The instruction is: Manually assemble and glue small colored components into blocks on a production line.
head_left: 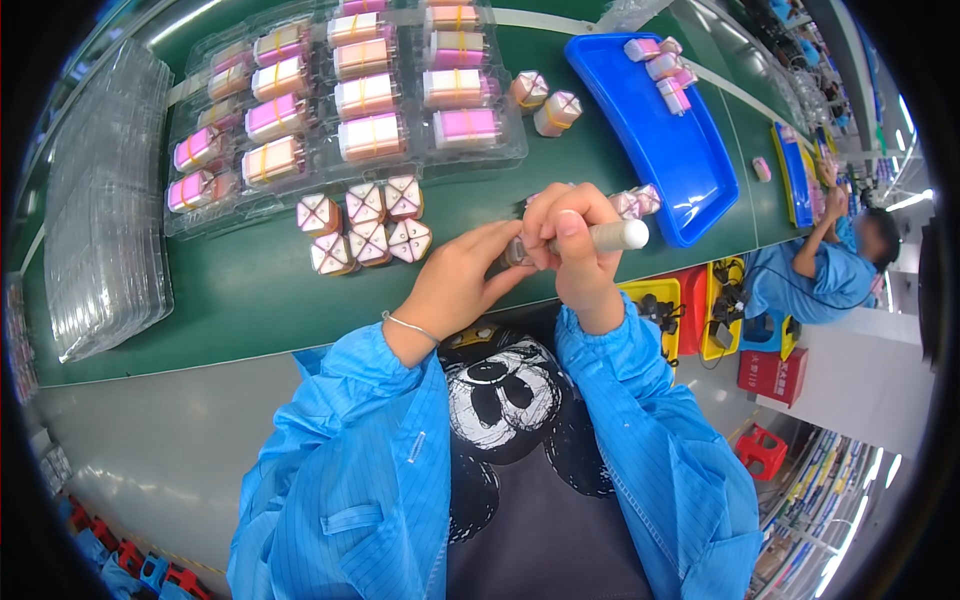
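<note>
My right hand (pixel 578 240) is closed around a beige cylinder (pixel 612 237) with a rounded white end pointing right; its other end is hidden in my fingers. My left hand (pixel 458 275) meets it over the near table edge, its fingers pinched on a small greyish piece (pixel 515 252) that I cannot make out. To the left of my hands, several banded bundles (pixel 368 242) stand on end, their tops white with dark crossing lines. Just right of my right hand lie a few white-and-pink pieces (pixel 636 202), touching or close to the blue tray (pixel 690 175).
Clear plastic trays (pixel 330 170) hold rows of pink and white banded blocks. Stacked clear trays (pixel 105 220) stand at the left. Two bundles (pixel 545 103) stand near the blue tray. A co-worker in blue (pixel 815 265) sits at right, past yellow bins (pixel 655 293) of dark parts.
</note>
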Action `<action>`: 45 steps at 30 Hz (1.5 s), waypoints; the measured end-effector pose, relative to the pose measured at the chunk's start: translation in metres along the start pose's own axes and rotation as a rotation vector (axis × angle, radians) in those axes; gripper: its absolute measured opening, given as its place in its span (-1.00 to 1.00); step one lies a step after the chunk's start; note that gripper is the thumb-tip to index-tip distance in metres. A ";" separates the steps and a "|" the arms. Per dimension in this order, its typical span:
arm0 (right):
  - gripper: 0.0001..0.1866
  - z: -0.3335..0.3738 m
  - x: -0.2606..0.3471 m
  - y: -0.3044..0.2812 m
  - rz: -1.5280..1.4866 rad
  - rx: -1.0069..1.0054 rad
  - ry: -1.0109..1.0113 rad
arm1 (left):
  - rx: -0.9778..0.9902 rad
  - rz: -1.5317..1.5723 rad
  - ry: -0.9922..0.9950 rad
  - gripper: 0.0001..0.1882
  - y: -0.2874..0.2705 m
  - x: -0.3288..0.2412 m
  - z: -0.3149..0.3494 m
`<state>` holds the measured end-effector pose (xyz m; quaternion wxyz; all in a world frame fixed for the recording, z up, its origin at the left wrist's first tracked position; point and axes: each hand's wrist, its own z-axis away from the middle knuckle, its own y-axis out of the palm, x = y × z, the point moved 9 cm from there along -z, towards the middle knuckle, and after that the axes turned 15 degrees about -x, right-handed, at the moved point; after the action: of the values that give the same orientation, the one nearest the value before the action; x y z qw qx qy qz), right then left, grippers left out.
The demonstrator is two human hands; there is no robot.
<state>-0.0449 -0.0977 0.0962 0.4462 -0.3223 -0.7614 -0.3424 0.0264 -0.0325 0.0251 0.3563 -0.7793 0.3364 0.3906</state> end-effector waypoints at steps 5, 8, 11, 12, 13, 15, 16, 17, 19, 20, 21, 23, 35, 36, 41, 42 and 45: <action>-0.75 -0.001 -0.001 -0.004 -0.043 -0.036 -0.015 | -0.001 -0.047 0.023 -0.54 0.001 0.000 0.002; -0.76 -0.001 -0.003 -0.004 -0.065 -0.031 -0.009 | 0.009 -0.053 0.007 -0.54 0.001 -0.002 0.000; -0.76 0.000 -0.004 -0.005 -0.041 -0.026 -0.029 | 0.002 -0.060 0.027 -0.54 0.002 -0.001 0.001; -0.76 0.000 -0.004 -0.005 -0.044 -0.032 -0.030 | 0.002 -0.059 0.029 -0.54 0.002 -0.001 0.001; -0.75 0.000 -0.004 -0.005 -0.047 -0.037 -0.030 | 0.001 -0.059 0.031 -0.54 0.002 -0.001 0.001; -0.75 0.000 -0.004 -0.005 -0.049 -0.044 -0.026 | -0.001 -0.056 0.038 -0.53 0.002 -0.002 0.001; -0.75 0.000 -0.004 -0.005 -0.048 -0.045 -0.022 | -0.004 -0.055 0.043 -0.53 0.001 -0.004 0.001; -0.75 0.000 -0.005 -0.005 -0.047 -0.046 -0.018 | -0.006 -0.053 0.047 -0.52 0.000 -0.005 0.000; -0.74 0.000 -0.005 -0.007 -0.032 -0.048 -0.023 | -0.022 -0.006 0.090 -0.53 -0.004 -0.014 -0.005; -0.74 0.000 -0.005 -0.007 -0.025 -0.049 -0.026 | -0.030 0.017 0.111 -0.53 -0.005 -0.018 -0.007; -0.74 0.000 -0.006 -0.007 -0.036 -0.051 -0.023 | -0.029 0.021 0.104 -0.54 -0.003 -0.016 -0.008; -0.74 0.000 -0.006 -0.007 -0.057 -0.054 -0.017 | -0.026 0.027 0.089 -0.56 0.000 -0.012 -0.008; -0.74 0.001 -0.008 -0.008 -0.053 -0.082 -0.026 | -0.079 0.054 0.081 -0.59 0.000 -0.011 -0.006; -0.74 0.001 -0.008 -0.008 -0.055 -0.081 -0.026 | -0.075 0.058 0.072 -0.60 0.000 -0.011 -0.006; -0.75 0.001 -0.010 -0.010 -0.076 -0.070 -0.025 | -0.055 0.052 0.055 -0.60 0.002 -0.009 -0.006; -0.74 0.000 -0.011 -0.011 -0.087 -0.073 -0.009 | -0.039 0.053 0.018 -0.58 0.003 -0.007 -0.006; -0.73 -0.007 -0.007 -0.022 -0.178 -0.132 0.000 | 0.020 0.028 -0.026 -0.50 0.008 -0.004 -0.007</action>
<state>-0.0565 -0.1171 0.0878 0.3918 -0.2822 -0.7628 -0.4301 0.0208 -0.0414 0.0291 0.3628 -0.7657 0.3466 0.4024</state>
